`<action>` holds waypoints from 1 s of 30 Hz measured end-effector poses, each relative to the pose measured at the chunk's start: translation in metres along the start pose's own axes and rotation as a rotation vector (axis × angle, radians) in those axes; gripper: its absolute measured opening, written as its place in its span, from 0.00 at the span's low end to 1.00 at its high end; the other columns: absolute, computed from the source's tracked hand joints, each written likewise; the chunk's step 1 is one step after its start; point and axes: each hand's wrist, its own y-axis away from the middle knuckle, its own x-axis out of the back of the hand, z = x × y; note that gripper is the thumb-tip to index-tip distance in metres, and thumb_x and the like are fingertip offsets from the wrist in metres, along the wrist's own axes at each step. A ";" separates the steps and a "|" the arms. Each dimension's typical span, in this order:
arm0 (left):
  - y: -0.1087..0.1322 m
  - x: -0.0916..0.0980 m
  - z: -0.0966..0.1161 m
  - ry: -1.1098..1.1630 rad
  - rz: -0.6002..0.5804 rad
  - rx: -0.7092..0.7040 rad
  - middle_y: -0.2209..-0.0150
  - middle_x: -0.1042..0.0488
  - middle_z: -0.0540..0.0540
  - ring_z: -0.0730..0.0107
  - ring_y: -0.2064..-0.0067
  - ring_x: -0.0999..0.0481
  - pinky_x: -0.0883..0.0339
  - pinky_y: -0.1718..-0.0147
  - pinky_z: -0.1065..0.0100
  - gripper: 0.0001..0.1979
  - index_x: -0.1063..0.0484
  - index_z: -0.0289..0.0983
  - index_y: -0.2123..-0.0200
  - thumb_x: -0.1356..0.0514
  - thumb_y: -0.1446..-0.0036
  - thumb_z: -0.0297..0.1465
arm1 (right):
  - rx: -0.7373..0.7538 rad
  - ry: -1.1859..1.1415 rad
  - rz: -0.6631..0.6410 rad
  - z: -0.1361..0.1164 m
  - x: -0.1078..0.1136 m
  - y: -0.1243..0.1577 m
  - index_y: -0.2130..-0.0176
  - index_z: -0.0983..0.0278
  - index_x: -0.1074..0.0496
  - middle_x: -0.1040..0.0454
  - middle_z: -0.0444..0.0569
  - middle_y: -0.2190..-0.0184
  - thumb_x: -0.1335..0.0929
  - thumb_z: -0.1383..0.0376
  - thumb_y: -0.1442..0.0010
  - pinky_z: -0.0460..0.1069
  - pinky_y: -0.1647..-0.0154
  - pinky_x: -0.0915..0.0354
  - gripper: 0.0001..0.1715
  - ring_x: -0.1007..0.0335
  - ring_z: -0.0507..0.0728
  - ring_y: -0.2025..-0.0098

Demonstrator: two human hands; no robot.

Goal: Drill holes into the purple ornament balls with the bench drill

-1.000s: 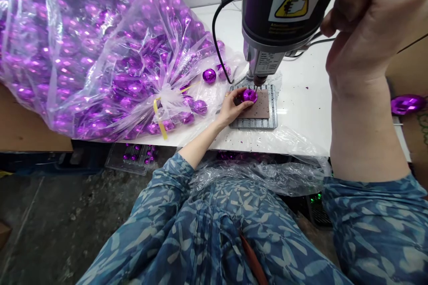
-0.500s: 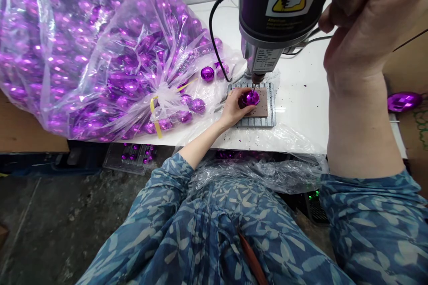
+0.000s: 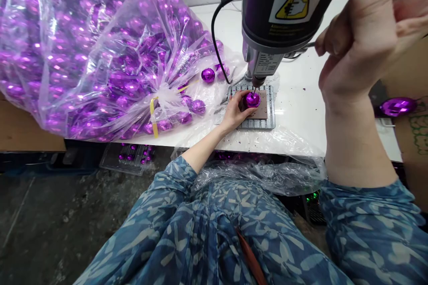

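My left hand grips a shiny purple ball and holds it on a brown pad on the grey drill base plate. The drill bit of the dark bench drill stands right above the ball and meets its top. My right hand is raised at the right of the drill head, with fingers wrapped round its thin metal lever.
A large clear plastic bag full of purple balls lies on the white table at the left. Loose purple balls rest beside it. Another purple ball lies at the far right. Crumpled plastic film covers my lap.
My right hand has risen and turned on the lever. The left hand keeps the ball under the bit.
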 end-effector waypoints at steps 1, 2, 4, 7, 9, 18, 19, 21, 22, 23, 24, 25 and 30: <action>0.000 0.000 0.001 0.005 0.003 0.007 0.37 0.25 0.39 0.46 0.32 0.27 0.44 0.26 0.38 0.31 0.31 0.44 0.36 0.27 0.38 0.43 | 0.074 -0.036 -0.011 0.003 0.003 0.005 0.58 0.66 0.24 0.34 0.40 0.72 0.24 0.52 0.38 0.43 0.82 0.50 0.20 0.39 0.41 0.80; 0.000 -0.001 0.002 0.008 0.005 0.013 0.37 0.25 0.39 0.46 0.33 0.27 0.44 0.26 0.38 0.31 0.31 0.44 0.37 0.27 0.38 0.43 | 0.127 -0.050 -0.016 0.005 0.005 0.010 0.58 0.65 0.23 0.30 0.40 0.69 0.25 0.53 0.36 0.42 0.81 0.50 0.17 0.39 0.39 0.80; 0.000 -0.002 0.002 0.010 0.011 0.020 0.37 0.25 0.40 0.47 0.33 0.27 0.43 0.26 0.39 0.31 0.30 0.44 0.37 0.27 0.39 0.43 | 0.176 -0.007 -0.006 0.008 0.008 0.019 0.58 0.62 0.22 0.25 0.39 0.62 0.27 0.56 0.33 0.40 0.79 0.49 0.12 0.39 0.36 0.79; 0.000 -0.004 0.002 0.004 0.018 0.025 0.37 0.25 0.39 0.48 0.34 0.26 0.40 0.28 0.41 0.30 0.31 0.43 0.38 0.26 0.39 0.41 | 0.251 0.065 0.032 0.013 0.010 0.028 0.58 0.61 0.23 0.25 0.36 0.60 0.28 0.55 0.32 0.38 0.78 0.49 0.12 0.41 0.34 0.80; 0.000 -0.004 0.004 -0.011 0.022 0.028 0.37 0.25 0.39 0.49 0.34 0.25 0.38 0.29 0.42 0.30 0.31 0.42 0.38 0.26 0.39 0.40 | 0.289 0.066 0.036 0.016 0.012 0.031 0.57 0.61 0.23 0.24 0.37 0.59 0.29 0.55 0.32 0.38 0.78 0.47 0.12 0.42 0.34 0.81; 0.000 -0.002 0.013 -0.060 0.022 0.047 0.37 0.24 0.38 0.50 0.34 0.26 0.35 0.31 0.44 0.28 0.31 0.43 0.38 0.27 0.38 0.38 | 0.382 0.088 0.158 0.033 0.009 0.046 0.58 0.57 0.27 0.29 0.39 0.69 0.30 0.52 0.31 0.46 0.84 0.49 0.12 0.48 0.42 0.85; 0.000 -0.002 0.013 -0.059 0.025 0.046 0.37 0.24 0.38 0.50 0.34 0.26 0.35 0.30 0.44 0.28 0.31 0.43 0.38 0.27 0.38 0.37 | 0.396 0.100 0.172 0.037 0.009 0.047 0.59 0.57 0.27 0.32 0.39 0.72 0.31 0.50 0.31 0.47 0.85 0.50 0.14 0.50 0.43 0.86; 0.000 -0.003 0.012 -0.047 0.026 0.046 0.37 0.25 0.38 0.50 0.33 0.26 0.35 0.30 0.44 0.28 0.31 0.43 0.38 0.27 0.37 0.37 | 0.409 0.114 0.196 0.046 0.011 0.048 0.61 0.57 0.29 0.41 0.38 0.79 0.30 0.46 0.33 0.48 0.86 0.52 0.18 0.55 0.44 0.88; 0.001 -0.004 0.011 -0.040 0.023 0.046 0.36 0.25 0.38 0.50 0.33 0.26 0.35 0.30 0.44 0.28 0.31 0.43 0.38 0.28 0.37 0.37 | 0.408 0.127 0.201 0.050 0.013 0.049 0.62 0.58 0.30 0.46 0.37 0.82 0.30 0.44 0.34 0.49 0.86 0.53 0.21 0.57 0.45 0.88; 0.001 -0.004 0.010 -0.035 0.021 0.046 0.36 0.26 0.38 0.50 0.32 0.27 0.36 0.30 0.44 0.28 0.31 0.43 0.37 0.28 0.37 0.37 | 0.403 0.144 0.206 0.055 0.016 0.050 0.63 0.57 0.31 0.51 0.36 0.83 0.31 0.42 0.35 0.49 0.86 0.53 0.23 0.60 0.46 0.89; 0.001 -0.004 0.009 -0.034 0.018 0.046 0.36 0.26 0.38 0.50 0.32 0.27 0.36 0.30 0.43 0.29 0.31 0.43 0.37 0.27 0.37 0.38 | 0.396 0.163 0.211 0.060 0.018 0.050 0.64 0.57 0.32 0.54 0.36 0.85 0.31 0.40 0.35 0.50 0.86 0.53 0.25 0.62 0.47 0.89; 0.000 -0.005 0.008 -0.036 0.017 0.045 0.36 0.26 0.38 0.49 0.31 0.28 0.37 0.30 0.43 0.29 0.31 0.43 0.37 0.27 0.38 0.37 | 0.389 0.183 0.212 0.065 0.021 0.052 0.65 0.57 0.32 0.55 0.36 0.85 0.32 0.38 0.35 0.50 0.85 0.54 0.26 0.63 0.47 0.89; 0.000 -0.004 0.011 -0.054 0.029 0.045 0.37 0.24 0.37 0.48 0.31 0.28 0.38 0.30 0.41 0.29 0.30 0.42 0.38 0.26 0.39 0.37 | 0.391 0.219 0.201 0.082 0.032 0.065 0.64 0.54 0.30 0.48 0.39 0.85 0.33 0.35 0.38 0.51 0.82 0.51 0.28 0.58 0.49 0.86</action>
